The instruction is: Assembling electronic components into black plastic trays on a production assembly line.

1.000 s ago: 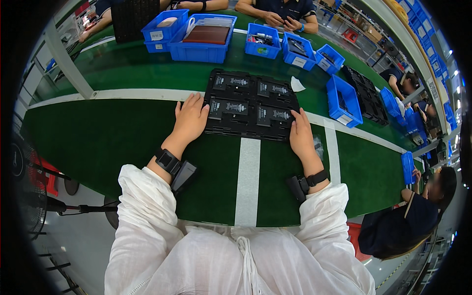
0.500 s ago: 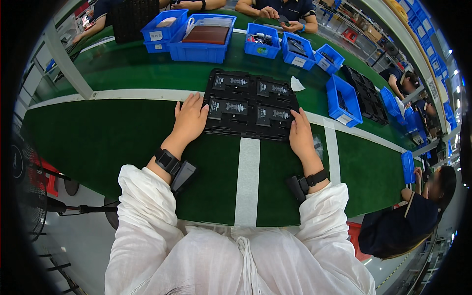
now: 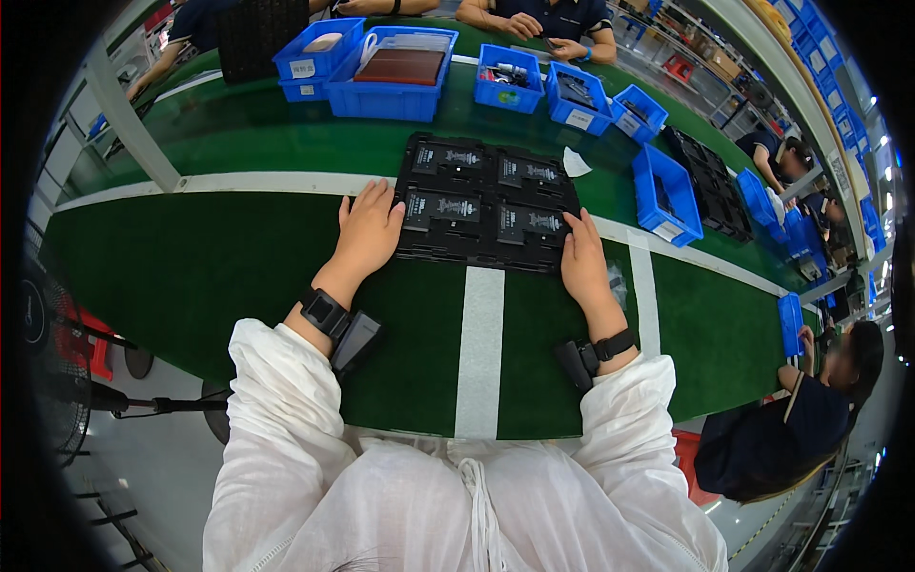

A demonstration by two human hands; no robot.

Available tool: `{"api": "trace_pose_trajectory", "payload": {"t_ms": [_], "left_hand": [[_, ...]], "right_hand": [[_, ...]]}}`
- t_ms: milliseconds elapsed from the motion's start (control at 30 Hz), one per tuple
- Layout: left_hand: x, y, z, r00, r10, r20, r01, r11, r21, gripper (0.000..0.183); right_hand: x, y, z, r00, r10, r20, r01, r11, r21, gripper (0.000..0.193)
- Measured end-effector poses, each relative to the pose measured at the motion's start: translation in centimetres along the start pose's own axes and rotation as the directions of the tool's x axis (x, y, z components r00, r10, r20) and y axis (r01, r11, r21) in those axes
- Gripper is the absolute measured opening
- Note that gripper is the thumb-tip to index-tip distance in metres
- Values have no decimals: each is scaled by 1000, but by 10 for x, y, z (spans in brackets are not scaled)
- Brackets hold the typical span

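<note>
On the green table ahead of me lies a black plastic tray (image 3: 488, 252). Its recesses hold several flat black rectangular packs (image 3: 443, 208) with white print, which look like phone batteries. My left hand (image 3: 370, 227) lies against the tray's left edge, its fingers stretched out and pointing away from me. At the opposite edge my right hand (image 3: 583, 255) rests with fingers extended, the tips touching the tray's side. Neither hand is wrapped round anything. Both wrists carry black straps with small black devices.
Blue bins (image 3: 393, 95) line the far side, and another blue bin (image 3: 667, 195) stands right of the tray beside stacked black trays (image 3: 710, 186). A white scrap (image 3: 576, 162) lies behind the tray. Clear plastic (image 3: 618, 284) sits by my right wrist. Co-workers sit across and at right.
My hands and the tray stay in place. Across the table, a co-worker's hands and the dark item in them have shifted slightly; an arm at far left has moved too.
</note>
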State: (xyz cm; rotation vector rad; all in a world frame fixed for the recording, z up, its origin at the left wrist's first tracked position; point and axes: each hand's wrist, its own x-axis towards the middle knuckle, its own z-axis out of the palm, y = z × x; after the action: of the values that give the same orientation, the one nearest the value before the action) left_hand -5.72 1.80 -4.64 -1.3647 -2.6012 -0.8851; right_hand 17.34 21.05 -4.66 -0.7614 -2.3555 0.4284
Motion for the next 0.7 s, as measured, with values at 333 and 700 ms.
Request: {"api": "trace_pose_trajectory", "payload": {"t_ms": [333,700], "left_hand": [[0,0,1,1000,0,0,0,1000,8,39],[1,2,0,999,-30,43,29,999,34,40]], "right_hand": [[-1,0,-1,1000,2,7,-2,1000,11,32],[0,1,-1,1000,0,-2,0,1000,3,32]]}}
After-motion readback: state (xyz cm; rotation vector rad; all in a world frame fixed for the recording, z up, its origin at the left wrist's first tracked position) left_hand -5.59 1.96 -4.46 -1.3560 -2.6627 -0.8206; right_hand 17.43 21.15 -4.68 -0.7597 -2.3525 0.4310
